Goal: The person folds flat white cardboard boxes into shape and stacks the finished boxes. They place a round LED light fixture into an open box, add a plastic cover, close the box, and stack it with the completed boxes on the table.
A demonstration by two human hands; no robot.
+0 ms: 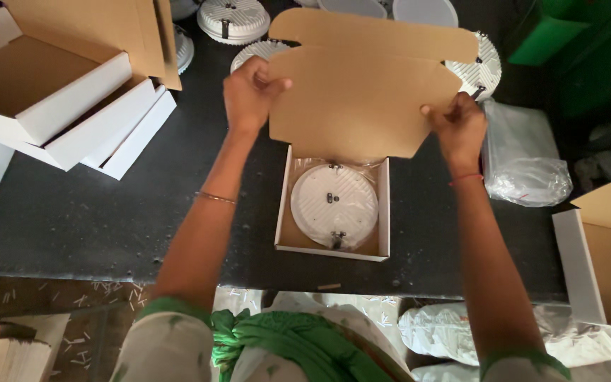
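Both hands pinched the box lid w/ left hand & right hand at its side edges, holding it up so the bagged round light showed, sitting flat in the box on the dark worktop.

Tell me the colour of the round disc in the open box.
White, with fine ridges; the round disc shows in the head view.

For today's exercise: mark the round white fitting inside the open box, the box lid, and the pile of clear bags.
Round white fitting point(334, 205), head view, its ribbed face.
Box lid point(358, 99), head view, brown inner panel.
Clear bags point(521, 155), head view, top of pile.
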